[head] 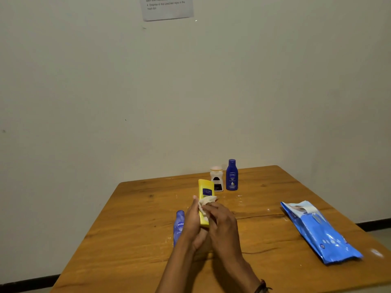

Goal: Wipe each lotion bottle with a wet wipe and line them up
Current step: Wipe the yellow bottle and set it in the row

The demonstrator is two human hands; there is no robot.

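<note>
My left hand [193, 224] grips a yellow lotion bottle [204, 190] above the middle of the wooden table [131, 218]. My right hand [222, 225] presses a crumpled white wet wipe [206, 201] against the bottle's side. A blue Nivea bottle [179, 226] stands just left of my left hand, partly hidden by it. Two more bottles stand side by side near the far edge: a white one with a dark label [216, 179] and a dark blue Nivea bottle [231, 175].
A blue pack of wet wipes [321, 233] lies on the table's right side, its flap lifted. A bare wall rises right behind the table, with a printed sheet [167, 7] taped high up. White specks dot the tabletop.
</note>
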